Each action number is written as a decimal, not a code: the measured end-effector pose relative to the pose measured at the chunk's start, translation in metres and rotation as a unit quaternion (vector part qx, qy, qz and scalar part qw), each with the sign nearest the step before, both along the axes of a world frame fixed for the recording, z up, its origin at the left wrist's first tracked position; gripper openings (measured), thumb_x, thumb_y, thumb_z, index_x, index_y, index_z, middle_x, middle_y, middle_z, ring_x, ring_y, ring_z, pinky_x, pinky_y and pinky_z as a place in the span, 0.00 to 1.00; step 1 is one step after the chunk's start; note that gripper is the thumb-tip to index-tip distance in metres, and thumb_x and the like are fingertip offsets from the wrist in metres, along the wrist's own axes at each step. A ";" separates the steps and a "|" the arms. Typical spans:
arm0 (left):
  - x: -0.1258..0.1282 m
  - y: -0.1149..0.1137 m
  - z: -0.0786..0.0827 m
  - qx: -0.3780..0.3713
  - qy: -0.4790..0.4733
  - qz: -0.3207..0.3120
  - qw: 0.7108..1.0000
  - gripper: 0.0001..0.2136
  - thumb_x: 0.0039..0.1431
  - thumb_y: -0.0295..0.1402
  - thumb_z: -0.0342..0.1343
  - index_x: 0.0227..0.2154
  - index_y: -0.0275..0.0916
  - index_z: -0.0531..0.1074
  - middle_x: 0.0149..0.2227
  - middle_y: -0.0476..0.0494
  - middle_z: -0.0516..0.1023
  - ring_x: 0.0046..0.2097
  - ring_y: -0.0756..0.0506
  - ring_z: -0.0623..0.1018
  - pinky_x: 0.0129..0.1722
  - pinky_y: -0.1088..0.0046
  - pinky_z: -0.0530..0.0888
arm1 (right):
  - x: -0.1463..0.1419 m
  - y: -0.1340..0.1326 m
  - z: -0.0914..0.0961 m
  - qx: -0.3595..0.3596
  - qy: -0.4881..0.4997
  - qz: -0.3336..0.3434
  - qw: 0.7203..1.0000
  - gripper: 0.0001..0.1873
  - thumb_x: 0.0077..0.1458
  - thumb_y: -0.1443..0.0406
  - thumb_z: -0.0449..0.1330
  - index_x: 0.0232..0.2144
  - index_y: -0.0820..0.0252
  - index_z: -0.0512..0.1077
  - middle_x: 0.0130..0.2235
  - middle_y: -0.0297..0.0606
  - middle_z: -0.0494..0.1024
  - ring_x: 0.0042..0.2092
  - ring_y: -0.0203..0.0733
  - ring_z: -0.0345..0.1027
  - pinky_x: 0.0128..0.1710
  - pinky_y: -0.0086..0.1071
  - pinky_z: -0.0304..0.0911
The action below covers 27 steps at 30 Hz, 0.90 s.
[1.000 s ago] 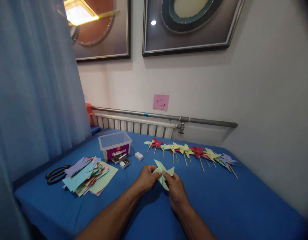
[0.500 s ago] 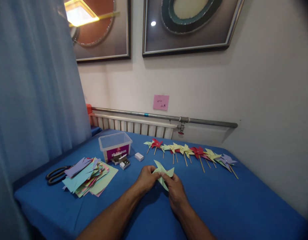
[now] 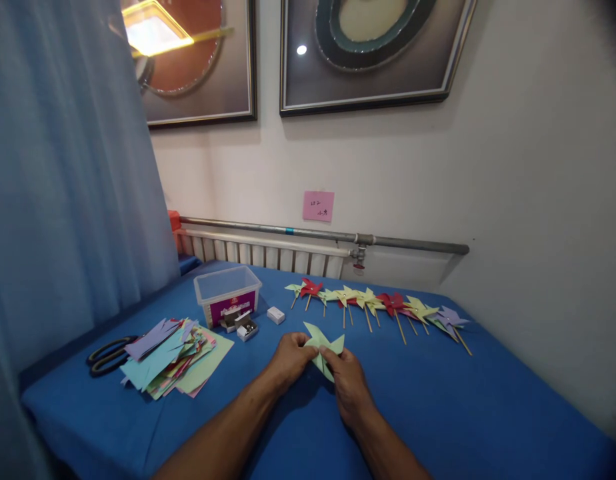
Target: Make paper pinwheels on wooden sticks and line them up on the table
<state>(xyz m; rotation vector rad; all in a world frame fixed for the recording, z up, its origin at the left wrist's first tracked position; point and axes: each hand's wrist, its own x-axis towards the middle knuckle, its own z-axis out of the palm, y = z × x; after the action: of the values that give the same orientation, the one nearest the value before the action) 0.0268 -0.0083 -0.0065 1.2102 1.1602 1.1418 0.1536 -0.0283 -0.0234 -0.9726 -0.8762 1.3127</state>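
Observation:
A pale green paper pinwheel point(image 3: 324, 345) is held low over the blue tabletop point(image 3: 453, 407), pinched between both hands. My left hand point(image 3: 289, 358) grips its left side with curled fingers. My right hand point(image 3: 349, 384) closes on its right side and centre. Behind it a row of finished pinwheels point(image 3: 378, 303) in green, red, yellow and purple lies on wooden sticks.
A stack of coloured paper squares point(image 3: 173, 357) lies at the left, with black scissors point(image 3: 107, 355) beside it. A clear plastic tub point(image 3: 228, 293), small open boxes point(image 3: 242, 325) and a white box point(image 3: 275, 315) sit behind. A radiator point(image 3: 263, 251), pipe and curtain point(image 3: 63, 187) border the table.
The hands and pinwheel stay almost where they were; the view has shifted slightly to the right and up.

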 end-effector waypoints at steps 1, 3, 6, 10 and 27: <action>0.000 0.001 -0.002 0.001 0.003 0.000 1.000 0.07 0.43 0.31 0.62 0.21 0.37 0.68 0.17 0.55 0.67 0.21 0.54 0.60 0.22 0.76 0.55 | 0.000 0.000 0.000 -0.002 0.003 0.000 1.000 0.18 0.41 0.55 0.74 0.33 0.60 0.79 0.31 0.39 0.85 0.36 0.52 0.80 0.36 0.38 0.73; -0.001 0.003 -0.005 0.005 0.012 -0.002 1.000 0.09 0.44 0.33 0.63 0.21 0.37 0.68 0.17 0.56 0.67 0.21 0.55 0.60 0.22 0.76 0.54 | 0.000 0.001 -0.001 -0.004 0.009 -0.001 1.000 0.19 0.40 0.56 0.74 0.33 0.61 0.80 0.30 0.39 0.85 0.35 0.52 0.80 0.36 0.37 0.72; -0.001 0.005 -0.007 0.011 0.018 -0.008 1.000 0.11 0.43 0.35 0.64 0.21 0.37 0.67 0.17 0.57 0.65 0.21 0.55 0.60 0.22 0.77 0.54 | 0.001 0.002 -0.003 -0.002 0.013 0.005 1.000 0.19 0.40 0.55 0.75 0.33 0.61 0.80 0.29 0.38 0.85 0.34 0.51 0.80 0.36 0.37 0.72; -0.001 0.004 -0.006 0.014 0.021 -0.005 1.000 0.10 0.43 0.35 0.63 0.21 0.37 0.67 0.18 0.56 0.66 0.21 0.55 0.60 0.22 0.77 0.54 | 0.002 0.003 -0.004 0.001 0.004 -0.001 1.000 0.19 0.40 0.55 0.75 0.33 0.61 0.80 0.30 0.39 0.85 0.34 0.50 0.80 0.35 0.36 0.71; -0.011 0.005 0.006 0.019 0.058 -0.033 0.998 0.09 0.48 0.36 0.62 0.23 0.37 0.70 0.20 0.53 0.68 0.23 0.53 0.64 0.25 0.76 0.59 | 0.002 0.002 0.004 -0.014 0.008 -0.008 1.000 0.18 0.39 0.58 0.73 0.33 0.61 0.79 0.26 0.36 0.83 0.31 0.50 0.79 0.30 0.34 0.68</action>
<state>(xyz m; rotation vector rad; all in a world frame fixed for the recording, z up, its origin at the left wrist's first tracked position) 0.0161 -0.0037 -0.0006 1.3492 1.1820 1.0590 0.1555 -0.0261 -0.0193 -0.9879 -0.8371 1.3209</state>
